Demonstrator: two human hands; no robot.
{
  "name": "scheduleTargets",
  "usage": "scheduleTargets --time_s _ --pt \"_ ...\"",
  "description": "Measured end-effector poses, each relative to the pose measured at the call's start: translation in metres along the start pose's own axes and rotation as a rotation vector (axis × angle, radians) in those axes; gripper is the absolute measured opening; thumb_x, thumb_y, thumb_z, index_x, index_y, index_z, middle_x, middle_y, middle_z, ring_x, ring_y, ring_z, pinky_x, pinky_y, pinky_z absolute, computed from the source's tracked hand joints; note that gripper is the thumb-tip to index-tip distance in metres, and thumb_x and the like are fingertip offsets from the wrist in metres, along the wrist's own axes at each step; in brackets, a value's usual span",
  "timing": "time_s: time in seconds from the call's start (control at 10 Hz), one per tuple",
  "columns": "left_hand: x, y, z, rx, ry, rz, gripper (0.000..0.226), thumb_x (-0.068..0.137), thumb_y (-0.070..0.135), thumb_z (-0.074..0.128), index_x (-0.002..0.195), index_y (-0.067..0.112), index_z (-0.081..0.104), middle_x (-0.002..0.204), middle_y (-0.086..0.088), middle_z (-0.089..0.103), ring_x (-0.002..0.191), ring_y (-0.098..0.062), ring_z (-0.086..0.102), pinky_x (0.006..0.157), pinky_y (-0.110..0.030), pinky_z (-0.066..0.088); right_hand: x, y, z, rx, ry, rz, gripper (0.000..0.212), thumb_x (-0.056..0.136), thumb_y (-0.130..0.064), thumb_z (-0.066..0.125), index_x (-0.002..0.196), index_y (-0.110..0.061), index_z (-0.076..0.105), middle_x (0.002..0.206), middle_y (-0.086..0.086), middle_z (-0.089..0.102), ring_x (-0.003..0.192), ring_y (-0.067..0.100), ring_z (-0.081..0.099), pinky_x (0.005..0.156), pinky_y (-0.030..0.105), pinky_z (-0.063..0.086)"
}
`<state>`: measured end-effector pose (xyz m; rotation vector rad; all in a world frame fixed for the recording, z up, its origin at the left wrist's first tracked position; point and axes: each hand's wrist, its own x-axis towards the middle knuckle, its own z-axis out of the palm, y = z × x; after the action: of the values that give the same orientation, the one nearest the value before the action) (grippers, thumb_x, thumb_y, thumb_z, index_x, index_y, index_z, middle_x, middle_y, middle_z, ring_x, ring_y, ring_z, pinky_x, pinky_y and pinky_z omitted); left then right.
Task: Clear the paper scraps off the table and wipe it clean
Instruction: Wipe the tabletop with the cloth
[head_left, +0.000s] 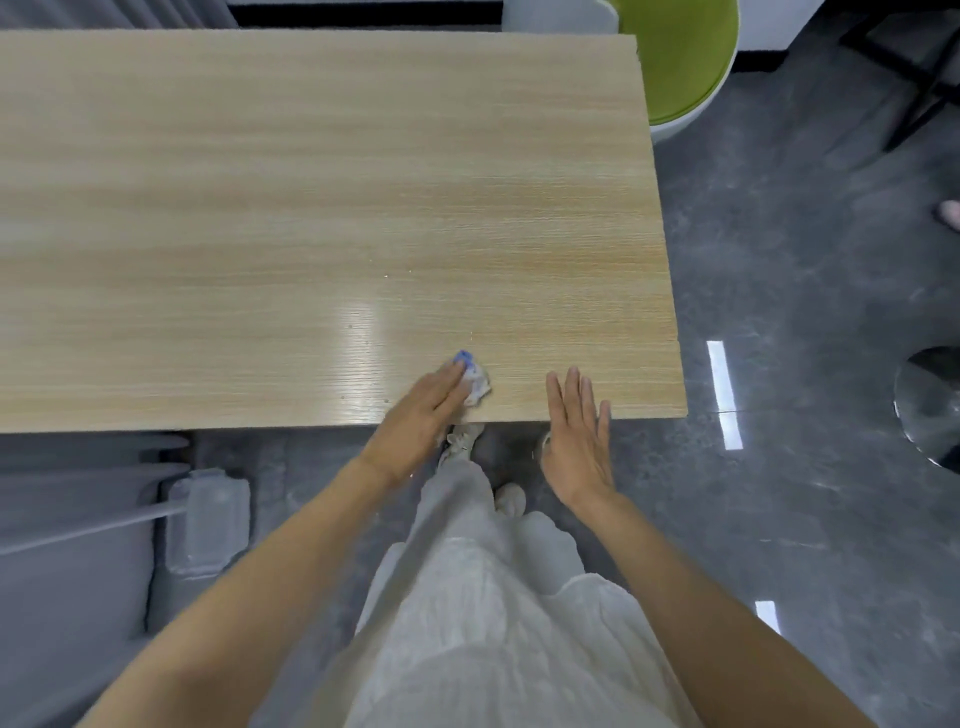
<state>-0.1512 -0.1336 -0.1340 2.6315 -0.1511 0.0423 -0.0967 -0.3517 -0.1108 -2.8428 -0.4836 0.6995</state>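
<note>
A long light-wood table (311, 208) fills the upper left of the head view. Near its front edge lies a crumpled white paper scrap (477, 383) with a blue patch at its far tip. My left hand (423, 415) lies flat on the scrap with straight fingers, pressing it to the tabletop right at the edge. My right hand (579, 431) is open with straight fingers, held at the table's front edge just right of the scrap and holding nothing. A few tiny white specks (387, 275) dot the wood further in.
A green and white chair (680, 62) stands past the table's far right corner. Grey curtain and a grey base (208, 519) sit on the floor at the left. A shiny round metal base (930, 405) lies on the dark floor at the right.
</note>
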Motion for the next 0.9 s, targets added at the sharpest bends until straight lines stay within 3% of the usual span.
scheduleTargets --time_s 0.1,0.2,0.3,0.4,0.5,0.6,0.7,0.8,0.9 --pt "0.009 -0.009 -0.001 -0.005 0.149 -0.378 0.063 0.083 -0.014 0.057 0.141 0.000 0.041 0.152 -0.015 0.030 0.142 -0.033 0.022 0.115 -0.046 0.017 0.002 -0.006 -0.003 -0.010 -0.042 -0.007 0.087 0.091 -0.002 0.044 0.148 -0.019 -0.019 0.154 0.007 -0.030 0.142 0.024 -0.027 0.116 0.042 -0.015" --pt "0.023 0.025 0.010 -0.042 0.152 -0.401 0.044 0.101 0.024 0.040 0.144 0.014 0.039 0.156 -0.004 0.025 0.146 -0.019 0.012 0.119 -0.041 0.009 0.002 -0.009 -0.003 -0.019 -0.069 -0.005 0.087 0.090 -0.002 0.044 0.149 -0.020 -0.018 0.153 0.008 -0.031 0.142 0.025 -0.027 0.116 0.042 -0.015" --pt "0.021 0.029 0.016 0.026 -0.079 0.146 0.050 0.096 0.004 0.041 0.143 0.019 0.037 0.152 -0.006 0.034 0.142 -0.024 0.027 0.115 -0.048 0.023 0.003 -0.008 -0.002 -0.009 -0.069 0.007 0.087 0.091 -0.001 0.043 0.148 -0.021 -0.019 0.152 0.006 -0.032 0.141 0.024 -0.028 0.116 0.042 -0.014" --pt "0.043 -0.014 -0.003 0.040 -0.160 0.347 0.046 0.098 0.015 0.048 0.143 0.018 0.041 0.151 -0.007 0.035 0.140 -0.029 0.030 0.113 -0.042 0.026 0.004 -0.006 -0.004 -0.038 -0.095 -0.005 0.084 0.093 -0.005 0.042 0.148 -0.022 -0.020 0.150 0.004 -0.035 0.142 0.024 -0.028 0.117 0.042 -0.012" --pt "0.077 -0.039 -0.035 0.006 -0.024 -0.056 0.052 0.098 0.052 0.036 0.144 0.030 0.037 0.156 0.009 0.025 0.144 -0.010 0.015 0.112 -0.026 0.010 0.006 -0.009 -0.005 0.100 -0.064 0.012 0.065 0.101 -0.020 0.029 0.150 -0.023 -0.014 0.154 0.001 -0.027 0.143 0.019 -0.025 0.116 0.040 -0.014" --pt "0.094 -0.031 -0.026 -0.039 0.139 -0.206 0.058 0.096 0.055 0.037 0.145 0.024 0.036 0.156 0.009 0.023 0.143 -0.003 0.013 0.118 -0.034 0.012 0.009 -0.017 0.001 0.168 -0.033 0.076 0.059 0.101 -0.043 0.014 0.148 -0.024 -0.016 0.154 -0.001 -0.027 0.141 0.017 -0.027 0.113 0.040 -0.020" --pt "0.072 -0.023 0.009 -0.002 -0.113 0.222 0.049 0.102 0.023 0.035 0.150 0.021 0.025 0.158 0.000 0.019 0.145 -0.017 0.016 0.116 -0.047 0.025 0.011 -0.026 0.012 0.143 -0.009 0.133 0.074 0.082 -0.065 -0.010 0.142 -0.024 -0.024 0.150 0.000 -0.033 0.139 0.019 -0.032 0.112 0.044 -0.022" --pt "0.084 -0.056 0.007 0.084 -0.292 0.821 0.062 0.094 0.004 0.046 0.149 0.020 0.020 0.154 -0.002 0.025 0.140 -0.026 0.028 0.112 -0.037 0.031 0.015 -0.030 0.017 0.120 0.014 0.187 0.091 0.068 -0.074 -0.028 0.142 -0.022 -0.023 0.150 0.000 -0.033 0.140 0.020 -0.030 0.113 0.047 -0.020" --pt "0.133 -0.061 -0.037 -0.086 -0.261 0.530 0.044 0.100 0.039 0.039 0.144 0.033 0.035 0.153 0.010 0.030 0.143 -0.012 0.022 0.114 -0.024 0.019 0.017 -0.036 0.017 0.129 0.032 0.242 0.093 0.072 -0.075 -0.021 0.147 -0.020 -0.016 0.151 0.003 -0.030 0.141 0.022 -0.028 0.113 0.048 -0.020"
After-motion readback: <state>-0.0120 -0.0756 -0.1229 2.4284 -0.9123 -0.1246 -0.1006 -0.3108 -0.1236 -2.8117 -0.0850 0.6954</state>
